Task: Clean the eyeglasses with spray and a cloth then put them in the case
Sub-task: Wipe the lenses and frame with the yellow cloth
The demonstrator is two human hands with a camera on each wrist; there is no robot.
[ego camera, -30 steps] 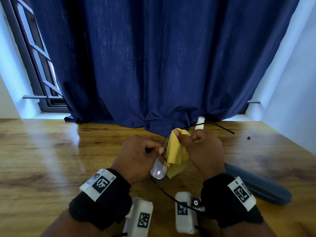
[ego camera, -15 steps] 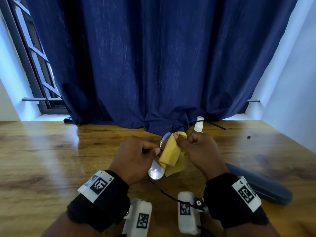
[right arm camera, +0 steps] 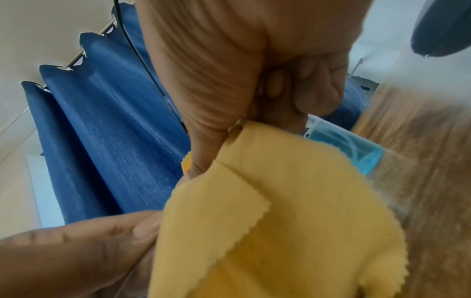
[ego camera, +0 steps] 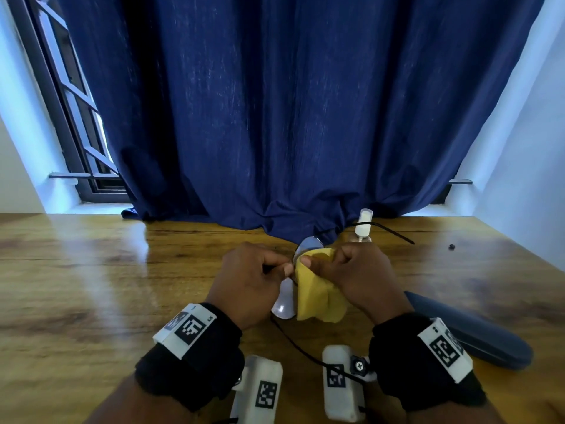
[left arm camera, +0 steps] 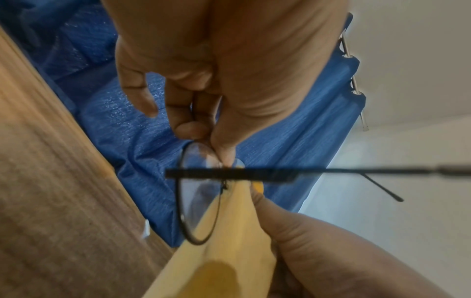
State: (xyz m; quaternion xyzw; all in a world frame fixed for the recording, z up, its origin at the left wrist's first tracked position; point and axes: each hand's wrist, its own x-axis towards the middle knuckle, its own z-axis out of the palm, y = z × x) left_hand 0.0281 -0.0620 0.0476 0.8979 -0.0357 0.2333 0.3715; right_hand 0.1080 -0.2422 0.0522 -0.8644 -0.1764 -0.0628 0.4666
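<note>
Thin black-framed eyeglasses (ego camera: pixel 284 301) are held above the wooden table (ego camera: pixel 91 286), temples unfolded. My left hand (ego camera: pixel 253 280) pinches the frame by the bridge between thumb and fingers; the near lens (left arm camera: pixel 196 193) shows clearly in the left wrist view. My right hand (ego camera: pixel 357 276) pinches a yellow cloth (ego camera: pixel 318 295) folded over the far lens, thumb on top. The cloth (right arm camera: pixel 280 221) fills the right wrist view. A small spray bottle (ego camera: pixel 363 224) with a white cap stands just behind my right hand. The dark blue case (ego camera: pixel 470 335) lies closed at the right.
A dark blue curtain (ego camera: pixel 275 117) hangs down onto the table's far edge. A window frame (ego camera: pixel 61 102) is at the left, white walls on both sides. A tiny dark speck (ego camera: pixel 452 247) lies on the table at far right.
Both hands and the glasses have shifted slightly away from me and up. The cloth has slid along the far lens, and the far temple has swung a little.
</note>
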